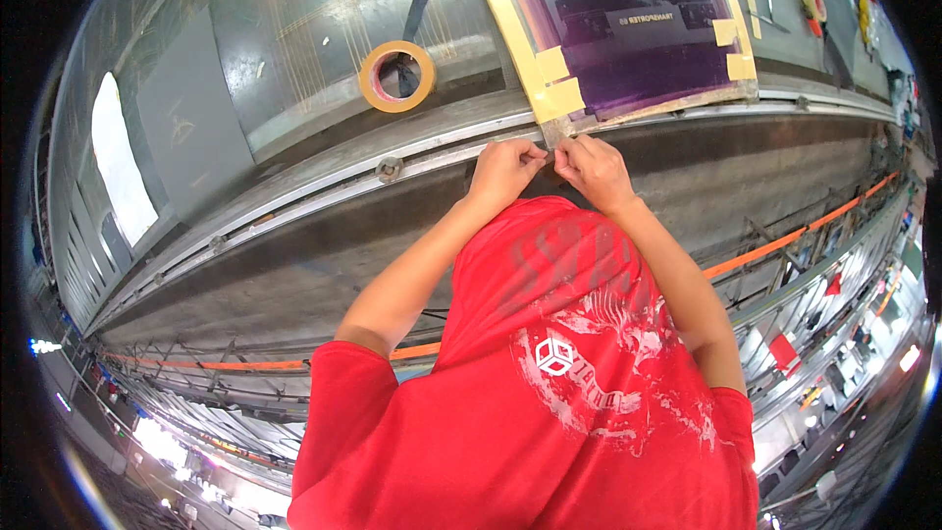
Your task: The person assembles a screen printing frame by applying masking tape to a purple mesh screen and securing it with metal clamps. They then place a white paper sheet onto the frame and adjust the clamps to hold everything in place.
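Note:
My left hand (505,173) and my right hand (595,171) are close together at the table's near edge, fingertips almost meeting. The fingers of both are pinched. Whatever lies between them is too small to make out. Just beyond is the near left corner of a flat, framed dark purple panel (638,69), which looks like a printing screen. Yellow tape (563,96) covers its left edge and corners. Farther left, a roll of tan tape (423,69) lies flat on the table.
A metal rail (471,147) with a bolt knob (390,170) runs along the near edge of the long grey table (324,59). At left lie a grey sheet (191,98) and a white piece (120,162). Another tape roll (812,6) is at far right. An orange bar (800,226) crosses below the table.

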A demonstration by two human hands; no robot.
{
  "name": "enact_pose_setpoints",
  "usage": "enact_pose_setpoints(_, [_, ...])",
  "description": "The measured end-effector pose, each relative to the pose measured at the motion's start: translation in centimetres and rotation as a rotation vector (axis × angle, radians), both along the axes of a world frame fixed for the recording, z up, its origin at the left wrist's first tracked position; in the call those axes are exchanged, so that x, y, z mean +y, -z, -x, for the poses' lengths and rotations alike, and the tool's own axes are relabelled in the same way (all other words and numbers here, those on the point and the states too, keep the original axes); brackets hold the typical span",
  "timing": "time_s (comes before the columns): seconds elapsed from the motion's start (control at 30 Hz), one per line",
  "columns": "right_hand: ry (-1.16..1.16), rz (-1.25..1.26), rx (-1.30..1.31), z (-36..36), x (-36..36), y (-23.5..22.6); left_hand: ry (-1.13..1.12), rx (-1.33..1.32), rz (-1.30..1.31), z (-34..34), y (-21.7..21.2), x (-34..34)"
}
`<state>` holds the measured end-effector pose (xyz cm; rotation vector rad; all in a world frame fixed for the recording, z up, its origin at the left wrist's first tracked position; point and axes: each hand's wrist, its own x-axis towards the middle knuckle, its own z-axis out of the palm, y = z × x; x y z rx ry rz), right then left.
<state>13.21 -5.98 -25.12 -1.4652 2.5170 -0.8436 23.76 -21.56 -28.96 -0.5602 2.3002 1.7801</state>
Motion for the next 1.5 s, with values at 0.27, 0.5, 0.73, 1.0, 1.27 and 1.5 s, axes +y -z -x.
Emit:
enact_pose_setpoints(0.27, [0.782,-0.289,-0.31,-2.0,16.1,2.9,0.058,-0.036,-0.032,0.9,-3.0,-0.1])
enact_pose_setpoints(0.5, [1.544,-0.589,-0.803,-18.1,35.3,11.9,0.336,0.331,-0.014,12.6,-4.7,7.2])
enact_pose_setpoints(0.73, [1.534,-0.182,-1.46,-26.4,33.0,11.5,0.421,0.68,0.213,30.0,-5.7,20.2])
enact_pose_setpoints(1.0, [1.597,0.286,-1.737,-23.8,35.9,11.2,0.579,0.449,0.647,44.0,-1.3,32.6])
enact_pose_setpoints(1.27, [1.59,0.52,-1.85,-19.0,41.7,11.8,0.541,0.221,0.66,47.2,2.1,35.8])
enact_pose_setpoints(1.5, [1.519,0.609,-1.899,-15.0,44.7,12.2,0.414,0.246,0.505,47.2,2.3,35.5])
